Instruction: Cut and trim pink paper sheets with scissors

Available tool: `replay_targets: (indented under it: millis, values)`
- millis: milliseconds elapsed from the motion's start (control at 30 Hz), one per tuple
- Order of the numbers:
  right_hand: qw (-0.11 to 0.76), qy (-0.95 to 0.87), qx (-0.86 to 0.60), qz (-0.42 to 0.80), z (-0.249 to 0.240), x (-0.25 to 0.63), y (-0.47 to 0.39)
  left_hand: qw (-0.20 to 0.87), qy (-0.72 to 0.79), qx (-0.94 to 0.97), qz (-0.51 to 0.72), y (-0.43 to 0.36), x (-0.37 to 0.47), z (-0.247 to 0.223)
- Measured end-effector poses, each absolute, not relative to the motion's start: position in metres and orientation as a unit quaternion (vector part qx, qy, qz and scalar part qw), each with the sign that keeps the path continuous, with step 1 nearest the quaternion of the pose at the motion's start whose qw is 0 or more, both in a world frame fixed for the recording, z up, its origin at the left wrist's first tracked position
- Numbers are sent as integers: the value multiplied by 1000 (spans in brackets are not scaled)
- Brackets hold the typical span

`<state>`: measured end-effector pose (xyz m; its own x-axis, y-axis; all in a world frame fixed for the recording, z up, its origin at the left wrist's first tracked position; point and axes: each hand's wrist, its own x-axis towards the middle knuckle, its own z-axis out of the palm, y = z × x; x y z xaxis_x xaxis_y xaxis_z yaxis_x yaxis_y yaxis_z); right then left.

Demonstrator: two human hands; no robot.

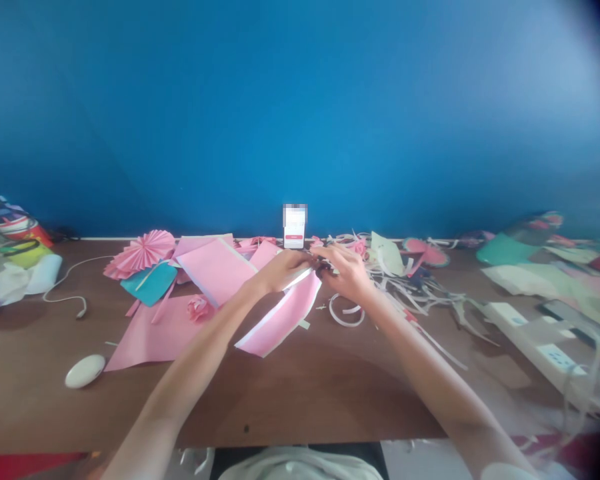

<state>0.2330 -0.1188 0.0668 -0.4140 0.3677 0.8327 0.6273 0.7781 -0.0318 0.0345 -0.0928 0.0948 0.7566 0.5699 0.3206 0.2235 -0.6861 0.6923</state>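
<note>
My left hand (pixel 286 268) is closed on the upper end of a pink paper strip (pixel 286 319) with pale edges, which curves down toward the desk. Close beside it, my right hand (pixel 347 270) has its fingers bent around a small dark object (pixel 324 268), blurred and partly hidden, so its kind is unclear. The two hands nearly meet in front of an upright phone (pixel 295 227) with a lit screen. Larger pink sheets (pixel 217 270) lie left of my hands, with a pink paper flower (pixel 199 308) on one of them.
White paper strips (pixel 420 293) lie tangled at the right. A power strip (pixel 530 340) and a dark phone (pixel 575 320) are farther right. Left are a pink pleated fan (pixel 145 250), a teal piece (pixel 150 283), a white mouse (pixel 85 371) and a cable (pixel 65 300). A blue wall (pixel 300 120) stands behind.
</note>
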Motion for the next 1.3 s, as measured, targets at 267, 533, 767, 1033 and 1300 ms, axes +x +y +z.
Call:
replay_targets:
  millis: [267, 533, 767, 1033, 1300]
  values:
    - [430, -836, -305, -154, 67, 231, -121, 350, 213, 872, 268, -87, 35, 93]
    - [492, -796, -315, -157, 62, 230, -119, 331, 257, 871, 255, -95, 33, 103]
    - [490, -801, -298, -171, 64, 230, -120, 294, 252, 885, 257, -96, 33, 101]
    - [465, -810, -311, -175, 62, 233, -119, 272, 255, 895, 244, -97, 33, 103]
    - [480, -809, -302, -154, 64, 230, -121, 285, 254, 891, 246, -100, 32, 106]
